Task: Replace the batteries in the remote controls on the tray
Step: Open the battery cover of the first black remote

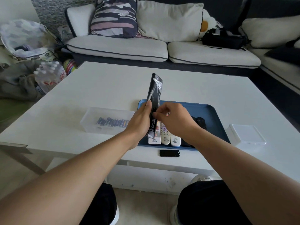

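My left hand grips a long black remote wrapped in clear film, held upright and tilted over the blue tray. My right hand has its fingers curled at the remote's lower part, around the battery compartment; whether it pinches a battery is hidden. On the tray lie three white remotes side by side and some dark objects behind my right wrist. A black battery cover lies on the table in front of the tray. A clear box of batteries stands left of the tray.
A white lidded box sits on the table right of the tray. A sofa with cushions stands behind the table. Bags and a pack of water bottles lie on the floor at the left. My knees are below the table's front edge.
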A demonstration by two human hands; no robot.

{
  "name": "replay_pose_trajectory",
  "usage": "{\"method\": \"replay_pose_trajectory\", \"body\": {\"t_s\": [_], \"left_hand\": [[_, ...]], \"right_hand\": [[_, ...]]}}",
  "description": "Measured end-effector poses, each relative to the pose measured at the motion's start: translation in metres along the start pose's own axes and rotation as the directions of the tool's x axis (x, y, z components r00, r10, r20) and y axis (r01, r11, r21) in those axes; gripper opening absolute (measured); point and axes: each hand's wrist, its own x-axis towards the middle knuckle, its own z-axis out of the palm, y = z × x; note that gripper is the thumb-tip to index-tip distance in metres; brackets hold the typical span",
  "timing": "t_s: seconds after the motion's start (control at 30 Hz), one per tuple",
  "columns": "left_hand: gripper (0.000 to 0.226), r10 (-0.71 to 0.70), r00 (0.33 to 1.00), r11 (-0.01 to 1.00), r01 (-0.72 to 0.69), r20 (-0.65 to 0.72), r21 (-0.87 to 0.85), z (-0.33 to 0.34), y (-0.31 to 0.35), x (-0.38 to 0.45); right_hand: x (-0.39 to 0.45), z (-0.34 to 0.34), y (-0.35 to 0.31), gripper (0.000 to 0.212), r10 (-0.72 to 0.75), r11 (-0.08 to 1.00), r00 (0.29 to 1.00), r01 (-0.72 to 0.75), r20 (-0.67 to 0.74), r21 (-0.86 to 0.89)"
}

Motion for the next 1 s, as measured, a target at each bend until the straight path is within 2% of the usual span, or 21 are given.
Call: {"method": "replay_pose_trajectory", "body": {"t_s": [0.1, 0.17, 0.27, 0.37, 0.43, 0.5, 0.57, 0.63, 0.67, 0.83, 0.9, 1.0], "left_hand": [[0.056, 0.09, 0.994, 0.995, -0.087, -0.067, 0.054, 0.005, 0.003, -0.001], [0.046, 0.134, 0.986, 0.988, -0.126, -0.095, 0.085, 0.009, 0.007, -0.004], [0.042, 0.217, 0.971, 0.968, -0.202, -0.096, 0.146, 0.013, 0.01, -0.006], [0.043, 0.233, 0.969, 0.959, -0.215, -0.078, 0.185, 0.011, 0.009, -0.004], [0.044, 0.198, 0.975, 0.967, -0.176, -0.106, 0.184, 0.008, 0.007, -0.002], [0.047, 0.101, 0.984, 0.991, -0.087, -0.145, 0.102, 0.004, 0.009, -0.001], [0.053, -0.085, 0.99, 0.986, 0.068, -0.108, -0.154, 0.002, 0.015, -0.003], [0.057, -0.22, 0.975, 0.915, 0.193, -0.037, -0.354, -0.002, 0.019, -0.006], [0.057, -0.257, 0.966, 0.889, 0.228, -0.02, -0.396, -0.003, 0.02, -0.007], [0.058, -0.344, 0.939, 0.815, 0.301, 0.005, -0.495, -0.011, 0.019, -0.005], [0.059, -0.368, 0.93, 0.794, 0.315, 0.001, -0.52, -0.012, 0.019, -0.004], [0.057, -0.371, 0.928, 0.786, 0.311, -0.006, -0.535, -0.013, 0.02, -0.004]], "right_hand": [[0.0, 0.0, 0.0, 0.016, 0.088, 0.989, 0.996, -0.085, -0.017, 0.122], [-0.001, -0.001, -0.001, 0.016, 0.109, 0.984, 0.994, -0.104, -0.029, 0.142], [-0.001, -0.001, -0.003, 0.012, 0.134, 0.979, 0.991, -0.131, -0.01, 0.158], [-0.003, -0.002, -0.004, 0.011, 0.19, 0.95, 0.98, -0.197, 0.052, 0.242], [-0.002, -0.006, -0.005, 0.015, 0.222, 0.892, 0.969, -0.248, 0.113, 0.378], [0.002, -0.012, -0.005, 0.015, 0.235, 0.757, 0.954, -0.301, 0.187, 0.58], [0.007, -0.017, -0.003, 0.01, 0.224, 0.524, 0.93, -0.366, 0.291, 0.769], [0.011, -0.022, -0.001, 0.01, 0.184, 0.329, 0.908, -0.418, 0.377, 0.847], [0.011, -0.023, 0.0, 0.011, 0.165, 0.285, 0.898, -0.44, 0.409, 0.851], [0.008, -0.018, 0.0, 0.023, 0.16, 0.357, 0.847, -0.528, 0.506, 0.771], [0.008, -0.014, -0.003, 0.024, 0.187, 0.365, 0.853, -0.52, 0.487, 0.772], [0.007, -0.009, -0.006, 0.023, 0.239, 0.46, 0.88, -0.474, 0.41, 0.751]]}}
